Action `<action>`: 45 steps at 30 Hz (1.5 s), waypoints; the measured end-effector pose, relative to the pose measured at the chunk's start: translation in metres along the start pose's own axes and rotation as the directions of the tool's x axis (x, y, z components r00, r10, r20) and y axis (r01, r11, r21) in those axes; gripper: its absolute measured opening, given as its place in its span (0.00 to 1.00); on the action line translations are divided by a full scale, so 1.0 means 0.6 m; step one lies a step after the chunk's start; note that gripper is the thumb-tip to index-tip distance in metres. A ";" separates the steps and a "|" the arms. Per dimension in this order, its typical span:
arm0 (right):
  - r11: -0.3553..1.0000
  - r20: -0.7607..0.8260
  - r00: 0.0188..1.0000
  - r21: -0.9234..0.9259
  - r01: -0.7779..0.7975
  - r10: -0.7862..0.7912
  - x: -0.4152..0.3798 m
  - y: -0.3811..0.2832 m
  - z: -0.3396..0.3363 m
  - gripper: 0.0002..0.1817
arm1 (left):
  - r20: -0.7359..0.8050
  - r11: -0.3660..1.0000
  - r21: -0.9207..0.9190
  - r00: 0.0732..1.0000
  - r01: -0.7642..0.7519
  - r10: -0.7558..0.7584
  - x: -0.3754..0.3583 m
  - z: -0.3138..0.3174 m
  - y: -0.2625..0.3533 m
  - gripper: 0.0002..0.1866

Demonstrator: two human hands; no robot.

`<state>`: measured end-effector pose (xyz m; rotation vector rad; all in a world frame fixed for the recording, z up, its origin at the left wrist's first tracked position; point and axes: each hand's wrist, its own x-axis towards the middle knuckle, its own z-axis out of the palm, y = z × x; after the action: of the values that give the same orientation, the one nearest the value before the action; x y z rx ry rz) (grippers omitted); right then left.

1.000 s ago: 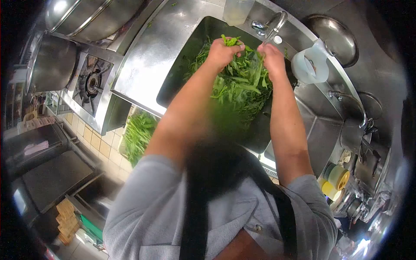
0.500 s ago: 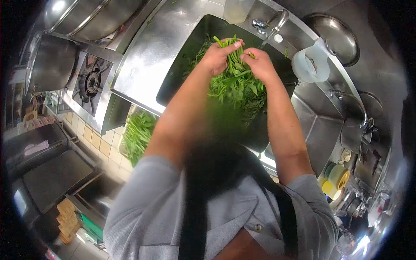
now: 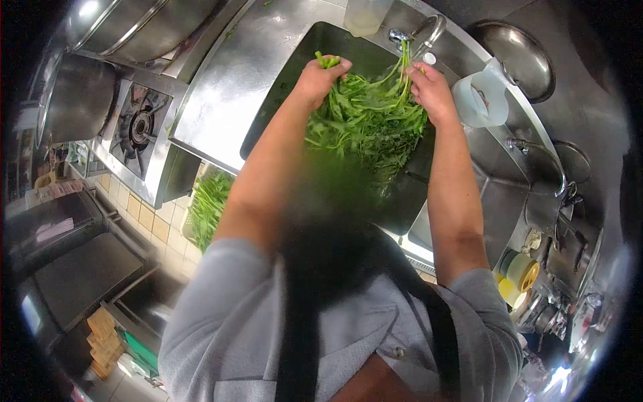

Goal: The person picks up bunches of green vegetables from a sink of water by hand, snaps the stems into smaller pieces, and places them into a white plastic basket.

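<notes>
Long-stemmed leafy greens (image 3: 365, 110) hang in a loose bunch over the deep sink (image 3: 271, 120). My left hand (image 3: 319, 82) is closed round stems on the left side, their cut ends poking up above the thumb. On the right, near the faucet (image 3: 429, 33), my right hand (image 3: 430, 88) grips another part of the greens, with a few stems standing up beside the fingers. Leaves droop between the two hands. A blurred dark shape hides the near part of the sink.
A basket of similar greens (image 3: 209, 208) stands low on the left, below the steel counter (image 3: 228, 94). A gas burner (image 3: 140, 124) is farther left. A translucent jug (image 3: 479, 100) sits right of the sink, before a second basin (image 3: 479, 194) with its own tap.
My hands have moved apart, the left one to the left and the right one to the right. The greens, bunched together before, now spread between them.
</notes>
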<state>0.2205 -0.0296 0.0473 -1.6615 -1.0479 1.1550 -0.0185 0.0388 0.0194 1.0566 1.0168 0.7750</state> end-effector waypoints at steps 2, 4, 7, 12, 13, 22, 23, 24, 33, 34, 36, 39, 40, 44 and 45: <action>1.000 0.036 0.999 -0.006 -0.003 0.003 -0.008 -0.014 0.008 0.14 | 0.080 0.991 0.017 0.989 -0.130 0.128 0.010 0.016 -0.002 0.16; 1.000 0.070 0.998 -0.015 -0.005 0.006 -0.011 -0.020 0.013 0.14 | 0.164 0.990 -0.060 0.976 -0.131 0.140 0.023 0.034 0.010 0.17; 0.999 0.173 0.984 0.004 -0.034 0.033 -0.007 -0.020 0.010 0.13 | 0.303 0.979 -0.122 0.933 -0.166 0.196 0.027 0.045 0.036 0.18; 0.984 0.118 0.992 -0.178 -0.019 0.041 -0.006 -0.028 -0.004 0.16 | 0.329 0.969 0.009 0.916 -0.245 0.229 0.040 0.045 0.044 0.14; 0.984 0.118 0.992 -0.176 -0.019 0.041 0.001 -0.018 -0.009 0.16 | 0.315 0.964 0.031 0.918 -0.265 0.242 0.041 0.043 0.042 0.13; 0.810 0.079 0.991 -0.572 0.130 -0.104 -0.013 -0.031 0.019 0.16 | 0.221 0.971 0.030 0.949 -0.236 0.224 0.030 0.047 0.031 0.11; 0.809 0.079 0.992 -0.573 0.130 -0.104 -0.010 -0.025 0.022 0.16 | 0.222 0.971 0.029 0.949 -0.236 0.224 0.031 0.050 0.028 0.11; 0.739 0.085 0.961 -0.621 0.259 -0.265 -0.009 -0.021 0.030 0.16 | 0.225 0.966 0.020 0.943 -0.257 0.246 0.033 0.054 0.025 0.11; 0.905 -0.175 0.955 -0.396 0.154 -0.240 0.020 0.018 0.040 0.13 | 0.081 0.976 -0.032 0.973 -0.214 0.215 0.007 0.062 0.017 0.09; 0.984 -0.267 0.952 -0.128 0.121 -0.151 0.025 0.023 0.019 0.12 | 0.009 0.982 -0.042 0.983 -0.182 0.183 0.004 0.060 0.017 0.08; 0.966 -0.385 0.923 0.233 0.108 -0.010 0.022 0.020 0.000 0.10 | 0.012 0.981 -0.153 0.993 -0.116 0.119 0.000 0.045 0.017 0.08; 0.881 -0.312 0.950 0.448 0.149 -0.002 0.007 0.014 0.001 0.09 | -0.050 0.978 -0.209 0.999 -0.006 -0.004 -0.015 0.038 0.025 0.07; 0.933 -0.233 0.972 0.345 0.103 -0.021 0.005 0.013 0.003 0.11 | -0.027 0.962 -0.273 0.999 0.027 -0.036 -0.011 0.037 0.019 0.08; 0.919 -0.040 0.975 -0.347 0.190 -0.217 -0.029 -0.010 0.071 0.14 | 0.110 0.885 -0.462 0.994 0.064 -0.014 0.013 0.052 -0.017 0.08; 0.890 0.036 0.964 -0.375 0.257 -0.263 -0.025 -0.002 0.082 0.15 | 0.115 0.886 -0.459 0.993 0.066 -0.015 0.015 0.057 -0.020 0.08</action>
<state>0.1699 -0.0348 0.0415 -1.7449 -1.5063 0.7959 0.0172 0.0317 0.0104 0.6529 0.7078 0.8631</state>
